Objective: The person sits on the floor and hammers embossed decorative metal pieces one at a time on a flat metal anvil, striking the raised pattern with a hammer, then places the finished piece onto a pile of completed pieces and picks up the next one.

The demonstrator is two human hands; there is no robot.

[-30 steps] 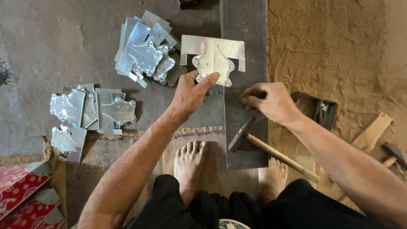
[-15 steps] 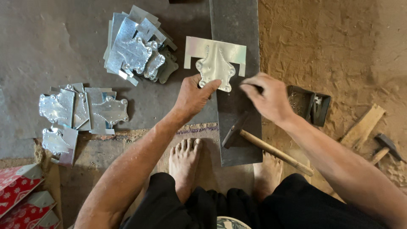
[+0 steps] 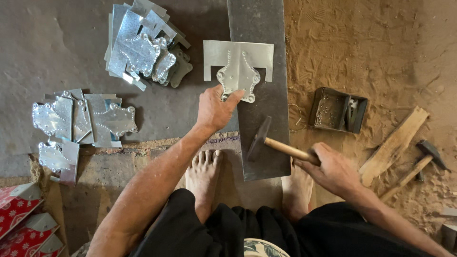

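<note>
A shiny embossed sheet-metal piece [image 3: 238,64] lies on a dark steel bar [image 3: 259,28] in front of me. My left hand [image 3: 216,108] rests on the bar, thumb and fingertips pressing the piece's lower edge. My right hand [image 3: 333,169] is closed around the wooden handle of a hammer [image 3: 266,142], whose dark head hovers over the near part of the bar, below the piece. My bare feet sit on either side of the bar's near end.
Two piles of similar metal pieces lie to the left, one at the top [image 3: 143,47] and one lower [image 3: 81,121]. A small dark tray of nails [image 3: 338,110], a wood scrap [image 3: 394,145] and a second hammer [image 3: 419,164] sit on sand at right. Red boxes [image 3: 21,221] are bottom left.
My right hand left the metal piece, moved down and took hold of the hammer that lay on the bar. My left hand kept pressing the piece.
</note>
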